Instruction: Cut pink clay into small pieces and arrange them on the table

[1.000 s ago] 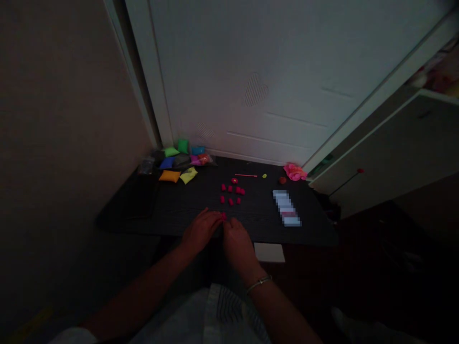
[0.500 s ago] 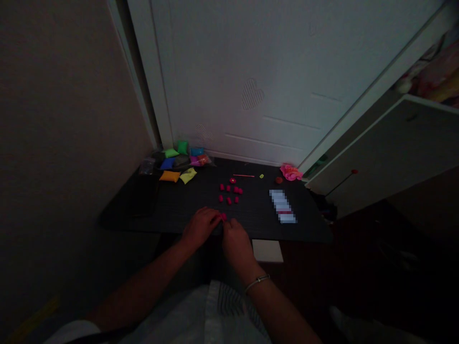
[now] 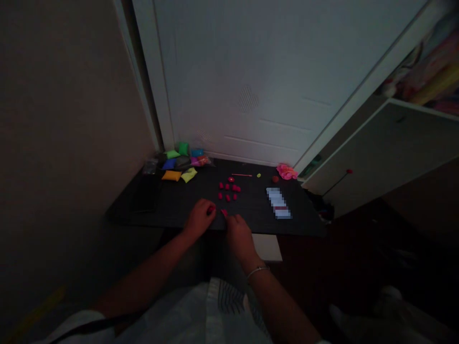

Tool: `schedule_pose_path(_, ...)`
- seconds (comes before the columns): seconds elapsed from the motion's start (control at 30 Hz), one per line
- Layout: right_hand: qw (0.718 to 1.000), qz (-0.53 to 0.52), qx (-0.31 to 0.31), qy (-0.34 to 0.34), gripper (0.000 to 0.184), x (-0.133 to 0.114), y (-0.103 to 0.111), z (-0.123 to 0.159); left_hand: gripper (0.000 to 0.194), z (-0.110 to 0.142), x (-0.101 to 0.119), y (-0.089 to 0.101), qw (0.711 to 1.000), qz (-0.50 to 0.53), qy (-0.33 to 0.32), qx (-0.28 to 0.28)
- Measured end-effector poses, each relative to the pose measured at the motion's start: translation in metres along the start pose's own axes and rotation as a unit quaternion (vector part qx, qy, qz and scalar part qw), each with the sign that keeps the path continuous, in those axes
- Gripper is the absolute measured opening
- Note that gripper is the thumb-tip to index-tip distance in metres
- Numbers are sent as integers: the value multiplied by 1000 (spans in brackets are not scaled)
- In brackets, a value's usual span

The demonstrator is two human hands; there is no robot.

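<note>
My left hand (image 3: 199,217) is above the front part of the dark tabletop, its fingers curled around a small dark-pink clay lump (image 3: 211,209). Just to its right, my right hand (image 3: 239,235) pinches a thin bright-pink clay piece (image 3: 224,212) that sticks out past the fingertips. A gap separates the two hands. Beyond them lie several small pink clay lumps (image 3: 227,198) in loose rows, with a rounder pink piece (image 3: 231,179) at their far end. Dim light hides the fine shape of both held pieces.
Coloured packets (image 3: 171,176) and clear bags lie at the back left, near a dark flat object (image 3: 146,192). A thin pink stick (image 3: 241,175), a brownish ball (image 3: 275,179), a pink ruffled item (image 3: 287,171) and a blurred phone-like rectangle (image 3: 278,203) are on the right.
My hands have moved apart. The left has drawn back slightly left with a dark-pink lump, while the right keeps a thin pink piece. The view has shifted a little.
</note>
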State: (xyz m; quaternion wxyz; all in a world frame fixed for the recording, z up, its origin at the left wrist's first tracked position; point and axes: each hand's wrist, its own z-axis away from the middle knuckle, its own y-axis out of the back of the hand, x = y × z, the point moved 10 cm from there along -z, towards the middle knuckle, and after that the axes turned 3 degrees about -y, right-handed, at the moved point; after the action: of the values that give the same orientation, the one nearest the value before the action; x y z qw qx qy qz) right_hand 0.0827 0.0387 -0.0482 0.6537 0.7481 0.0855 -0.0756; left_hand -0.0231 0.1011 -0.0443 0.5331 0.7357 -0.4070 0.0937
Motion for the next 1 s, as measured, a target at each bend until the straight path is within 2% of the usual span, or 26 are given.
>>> schedule_pose_path(0.17,990,-107,88,-17,24,22,19,-2,11,-3,-3,2,1000,22,-5,5)
schedule_pose_path(0.33,956,-268,107,-49,20,43,31,-11,11,-4,-1,3,1000,31,-2,-4)
schedule_pose_path(0.43,909,-397,78,-98,20,57,24,-16,14,-6,-5,8,998,62,19,16)
schedule_pose_path(0.57,822,-550,10,-146,27,60,11,-24,16,-9,-19,14,990,117,73,29)
schedule_pose_path(0.63,800,-583,-1,-142,29,57,16,-29,17,-13,-24,15,983,153,98,22)
schedule_pose_path(0.67,804,-580,0,-132,29,55,22,-32,19,-15,-26,17,977,178,115,21)
schedule_pose_path(0.7,819,-562,10,-114,27,52,30,-35,22,-17,-27,18,968,211,137,21)
schedule_pose_path(0.77,878,-474,48,-47,21,43,51,-40,32,-22,-28,16,933,307,186,-3)
schedule_pose_path(0.83,936,-336,94,50,19,25,70,-41,43,-25,-18,3,872,431,218,-77)
schedule_pose_path(0.87,954,-262,113,97,20,15,75,-40,44,-26,-11,-3,839,480,228,-120)
schedule_pose_path(0.93,967,-132,140,165,23,1,74,-38,42,-26,-1,-12,791,533,238,-181)
schedule_pose_path(1.0,965,-49,160,203,25,-6,69,-37,36,-27,-1,-17,779,537,251,-205)
